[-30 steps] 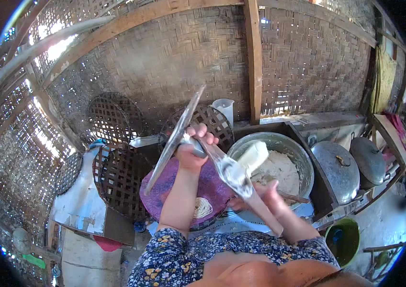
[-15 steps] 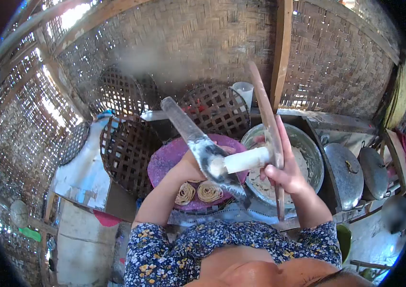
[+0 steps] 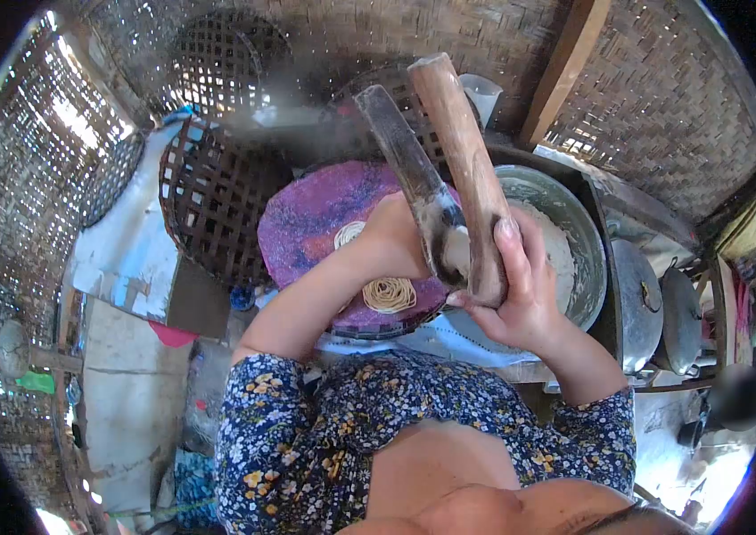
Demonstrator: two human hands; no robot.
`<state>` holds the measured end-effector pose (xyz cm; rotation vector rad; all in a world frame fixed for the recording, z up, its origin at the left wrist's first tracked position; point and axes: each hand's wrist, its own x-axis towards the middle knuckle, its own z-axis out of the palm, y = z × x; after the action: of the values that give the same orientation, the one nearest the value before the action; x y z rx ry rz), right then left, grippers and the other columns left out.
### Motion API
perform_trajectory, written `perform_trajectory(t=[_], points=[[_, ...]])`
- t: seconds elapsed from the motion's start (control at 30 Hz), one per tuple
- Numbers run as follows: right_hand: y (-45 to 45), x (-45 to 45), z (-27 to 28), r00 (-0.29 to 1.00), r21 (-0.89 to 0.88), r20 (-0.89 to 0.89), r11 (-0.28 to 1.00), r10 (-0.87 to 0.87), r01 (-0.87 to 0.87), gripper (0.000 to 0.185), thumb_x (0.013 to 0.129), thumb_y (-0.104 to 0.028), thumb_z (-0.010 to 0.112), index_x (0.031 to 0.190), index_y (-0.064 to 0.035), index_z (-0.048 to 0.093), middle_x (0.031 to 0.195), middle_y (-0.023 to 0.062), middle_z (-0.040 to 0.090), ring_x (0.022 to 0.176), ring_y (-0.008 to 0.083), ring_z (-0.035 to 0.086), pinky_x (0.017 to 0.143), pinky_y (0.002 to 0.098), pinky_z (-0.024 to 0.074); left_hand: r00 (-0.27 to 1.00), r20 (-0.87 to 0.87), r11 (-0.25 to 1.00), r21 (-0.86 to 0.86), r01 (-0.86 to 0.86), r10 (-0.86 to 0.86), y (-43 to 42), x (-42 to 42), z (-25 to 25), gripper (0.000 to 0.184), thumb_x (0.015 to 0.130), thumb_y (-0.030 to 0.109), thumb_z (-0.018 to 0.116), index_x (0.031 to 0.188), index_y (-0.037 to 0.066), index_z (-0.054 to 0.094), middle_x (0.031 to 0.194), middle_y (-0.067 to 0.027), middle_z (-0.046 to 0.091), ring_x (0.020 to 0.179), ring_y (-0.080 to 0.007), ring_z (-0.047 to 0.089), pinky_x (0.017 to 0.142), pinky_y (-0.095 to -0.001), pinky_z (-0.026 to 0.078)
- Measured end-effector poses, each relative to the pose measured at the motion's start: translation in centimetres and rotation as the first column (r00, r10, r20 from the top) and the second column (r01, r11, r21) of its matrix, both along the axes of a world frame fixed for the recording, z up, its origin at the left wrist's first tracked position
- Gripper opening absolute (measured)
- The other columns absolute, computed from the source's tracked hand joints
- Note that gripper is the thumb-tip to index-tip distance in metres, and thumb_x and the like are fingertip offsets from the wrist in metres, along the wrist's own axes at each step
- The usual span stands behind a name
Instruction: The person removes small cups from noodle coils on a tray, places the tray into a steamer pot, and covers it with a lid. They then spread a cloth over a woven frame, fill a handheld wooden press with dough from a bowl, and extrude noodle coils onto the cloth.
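My left hand (image 3: 398,234) is wrapped around the dark, worn body of a hand noodle press (image 3: 400,147), its far side partly hidden by the bar. My right hand (image 3: 525,294) grips the near end of the wooden plunger (image 3: 460,134). The plunger's pale shaft sits largely inside the press body, so the two bars are close together. Below, a purple round mat (image 3: 293,227) bears coils of noodles, among them a tan coil (image 3: 390,295) and a paler coil (image 3: 349,234). Beside my right hand, a metal basin (image 3: 594,267) holds pale dough (image 3: 561,254).
Open-weave baskets, one a dark basket (image 3: 217,196), stand behind and left of the mat. A white plastic container (image 3: 482,96) is at the back. Lidded pots, including a grey pot (image 3: 632,308), sit at the right. A wooden post (image 3: 565,76) rises against the woven wall.
The plunger's white shaft has gone from mostly exposed to mostly inside the press body. The bars have come together, and my right hand has shifted to the plunger's near end. The view has tilted.
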<state>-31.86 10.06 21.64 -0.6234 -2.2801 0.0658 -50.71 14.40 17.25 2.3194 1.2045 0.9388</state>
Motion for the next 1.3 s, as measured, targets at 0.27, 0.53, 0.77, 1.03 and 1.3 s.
perform_trajectory(t=[0.27, 0.53, 0.77, 1.03, 1.3], points=[[3.9, 5.2, -2.5, 0.951, -0.964, -0.26, -0.09, 0.167, -0.248, 0.097, 0.049, -0.034, 0.078, 0.127, 0.0022, 0.031, 0.111, 0.0176, 0.05, 0.097, 0.0277, 0.053, 0.085, 0.0363, 0.0409, 0.852, 0.469, 0.934, -0.137, 0.33, -0.233, 2.0, -2.0, -0.4, 0.086, 0.05, 0.027, 0.082, 0.124, 0.008, 0.041, 0.121, -0.0108, 0.049, 0.114, -0.0242, 0.046, 0.096, -0.0369, 0.036], [3.3, 7.7, -3.2, 0.855, -0.848, -0.468, -0.385, 0.224, -0.363, 0.103, 0.056, -0.058, 0.068, 0.126, 0.0066, 0.03, 0.106, 0.0207, 0.051, 0.084, 0.0275, 0.057, 0.074, 0.0346, 0.0452, -0.48, 0.732, 0.137, 0.605, 0.784, -0.484, 6.0, -2.3, 7.1, 0.09, 0.072, 0.039, 0.065, 0.138, 0.017, 0.008, 0.132, -0.0089, 0.035, 0.125, -0.0271, 0.03, 0.103, -0.0484, 0.022], [5.2, 7.5, -2.8, 0.958, -0.892, -0.264, -0.349, -0.109, -0.286, 0.1, 0.059, -0.058, 0.067, 0.126, 0.0067, 0.03, 0.095, 0.0166, 0.055, 0.074, 0.0211, 0.055, 0.063, 0.0302, 0.0452, -0.296, 0.949, 0.641, 0.293, 0.71, -0.107, 10.2, -3.0, -1.4, 0.067, 0.072, 0.037, 0.066, 0.127, 0.013, 0.036, 0.108, -0.0041, 0.053, 0.106, -0.0246, 0.049, 0.1, -0.0551, 0.026], [6.8, 6.3, -3.0, 0.997, -0.977, -0.076, -0.197, -0.031, -0.08, 0.074, 0.063, -0.051, 0.067, 0.112, 0.0017, 0.047, 0.082, 0.0087, 0.056, 0.068, 0.0166, 0.053, 0.057, 0.0268, 0.0428, -0.423, 0.9, 0.689, 0.242, 0.683, 0.104, 11.0, -3.7, -5.1, 0.061, 0.072, 0.071, 0.043, 0.087, 0.013, 0.052, 0.078, -0.0005, 0.052, 0.08, -0.0208, 0.052, 0.08, -0.0442, 0.041], [4.9, 6.4, -0.3, 0.999, -0.989, -0.031, -0.141, -0.009, -0.032, 0.06, 0.061, -0.045, 0.071, 0.097, 0.0004, 0.054, 0.07, 0.0035, 0.053, 0.059, 0.011, 0.051, 0.049, 0.0225, 0.0393, -0.454, 0.888, 0.71, 0.272, 0.649, 0.075, 8.6, -2.8, -4.3, 0.056, 0.075, 0.07, 0.039, 0.077, 0.016, 0.054, 0.068, 0.0014, 0.056, 0.069, -0.0184, 0.054, 0.077, -0.0415, 0.039]])
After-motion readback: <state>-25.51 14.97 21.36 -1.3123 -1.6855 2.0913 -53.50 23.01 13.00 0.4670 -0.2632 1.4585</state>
